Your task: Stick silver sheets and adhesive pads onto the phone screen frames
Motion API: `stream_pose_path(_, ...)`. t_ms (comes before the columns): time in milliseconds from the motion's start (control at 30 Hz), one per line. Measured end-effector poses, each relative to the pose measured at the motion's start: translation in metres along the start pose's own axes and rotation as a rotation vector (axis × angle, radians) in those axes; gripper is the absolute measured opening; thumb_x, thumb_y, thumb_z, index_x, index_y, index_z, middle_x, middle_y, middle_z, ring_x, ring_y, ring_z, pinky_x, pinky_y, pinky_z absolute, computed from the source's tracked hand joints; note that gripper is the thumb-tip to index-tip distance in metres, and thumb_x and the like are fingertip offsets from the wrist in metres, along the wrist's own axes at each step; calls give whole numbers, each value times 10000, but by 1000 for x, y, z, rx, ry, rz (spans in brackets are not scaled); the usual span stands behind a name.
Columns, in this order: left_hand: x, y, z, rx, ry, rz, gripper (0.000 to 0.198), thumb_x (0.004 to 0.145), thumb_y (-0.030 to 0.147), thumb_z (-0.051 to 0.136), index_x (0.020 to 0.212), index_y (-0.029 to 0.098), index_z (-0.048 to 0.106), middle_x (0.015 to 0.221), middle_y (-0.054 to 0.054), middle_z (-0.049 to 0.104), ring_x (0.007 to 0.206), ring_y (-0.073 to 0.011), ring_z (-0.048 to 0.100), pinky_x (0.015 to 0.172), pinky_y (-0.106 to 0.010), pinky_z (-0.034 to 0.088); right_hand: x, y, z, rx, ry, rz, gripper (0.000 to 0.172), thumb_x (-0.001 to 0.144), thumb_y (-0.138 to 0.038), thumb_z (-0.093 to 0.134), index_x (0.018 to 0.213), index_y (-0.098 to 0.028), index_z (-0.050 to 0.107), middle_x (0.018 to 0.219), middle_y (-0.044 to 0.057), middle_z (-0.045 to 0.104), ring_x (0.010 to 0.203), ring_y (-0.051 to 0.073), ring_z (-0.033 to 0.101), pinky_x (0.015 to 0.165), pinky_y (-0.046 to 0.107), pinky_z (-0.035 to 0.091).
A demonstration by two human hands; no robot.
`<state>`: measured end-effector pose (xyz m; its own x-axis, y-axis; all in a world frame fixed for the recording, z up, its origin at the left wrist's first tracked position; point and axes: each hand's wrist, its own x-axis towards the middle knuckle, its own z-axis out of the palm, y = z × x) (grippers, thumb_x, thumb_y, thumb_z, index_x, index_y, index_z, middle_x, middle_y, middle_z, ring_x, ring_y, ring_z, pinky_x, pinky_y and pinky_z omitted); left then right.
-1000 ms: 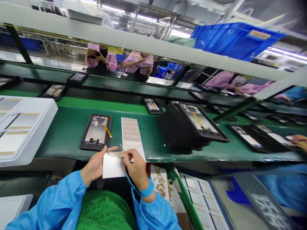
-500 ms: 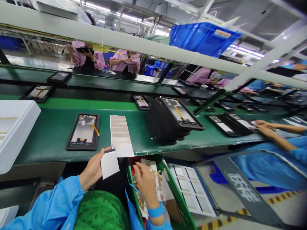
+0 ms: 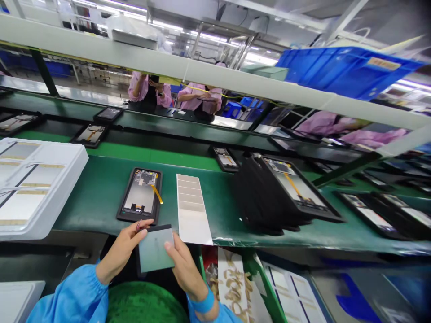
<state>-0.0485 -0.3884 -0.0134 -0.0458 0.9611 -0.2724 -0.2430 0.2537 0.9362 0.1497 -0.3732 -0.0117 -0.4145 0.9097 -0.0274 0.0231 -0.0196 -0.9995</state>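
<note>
Both hands (image 3: 120, 249) (image 3: 187, 265) clamp fingers (image 3: 140, 236) on a glossy panel (image 3: 155, 255), partly hiding its edges.

Overhead — a blue crate (image 3: 340, 72), a white beam (image 3: 232, 80)

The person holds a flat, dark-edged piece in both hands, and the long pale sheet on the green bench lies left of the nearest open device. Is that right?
Not quite: in the head view, the long pale sheet on the green bench lies right of the nearest open device. The left hand and right hand do hold the flat, dark-edged piece.
</note>
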Motion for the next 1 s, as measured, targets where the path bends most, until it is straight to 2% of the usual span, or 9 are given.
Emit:
stream_pose_path(100,3,2,-23,83,106,59,367,808,439,730,1101,219,756,1138,-92,717,1065,-264,632,931,-329,480,22,2,26,165,-32,48,390,971,-432,505,1265,-194,601,1006,94,722,900,242,694,766,383,580)
stream_pose_path(233,16,8,-47,-100,114,4,516,750,396,791,1216,228,647,1017,-64,728,880,-210,672,753,-284,519,53,1,44,44,-48,44,420,997,-418,460,1345,-200,547,1020,95,724,962,241,695,777,378,584)
stream_pose_path(333,39,18,-62,-173,139,-51,430,686,396,834,1001,178,638,846,-49,726,710,-167,655,641,-247,499,76,1,36,-133,-47,-18,476,998,-400,482,1442,-232,447,1189,109,686,1091,227,662,876,395,572)
stream_pose_path(433,73,33,-73,-74,224,-23,431,666,434,828,932,169,617,701,-12,690,571,-140,603,539,-226,445,95,4,17,-198,49,-31,534,994,-412,488,1480,-229,364,1290,144,631,1096,217,661,855,384,583)
stream_pose_path(533,110,43,-78,110,260,46,409,673,435,800,924,161,632,673,-14,684,554,-144,592,513,-223,407,105,5,-4,-199,178,18,518,984,-436,487,1438,-208,387,1321,168,597,1071,219,667,812,372,595)
stream_pose_path(667,145,44,-78,278,231,66,332,657,400,783,845,164,647,612,-9,657,556,-159,588,514,-230,374,115,7,-19,-325,222,33,480,972,-437,497,1384,-197,443,1320,169,592,1068,230,664,816,386,591)
stream_pose_path(733,153,40,-78,310,216,61,315,652,395,781,829,169,650,600,-7,650,560,-163,586,523,-234,369,123,10,-20,-512,238,12,492,955,-425,531,1379,-184,462,1288,164,603,1065,245,650,822,403,578)
stream_pose_path(833,156,36,-79,365,203,61,312,675,406,757,849,170,652,603,-4,643,564,-164,579,528,-238,356,144,15,-17,-775,208,3,506,919,-351,584,1377,-161,483,1121,132,661,927,247,656,809,435,553)
stream_pose_path(1000,158,35,-83,486,198,93,311,715,417,706,887,172,621,539,51,549,532,-142,517,526,-235,330,173,18,-14,-817,174,5,371,897,-190,524,1265,-168,571,861,48,672,798,207,647,772,368,524)
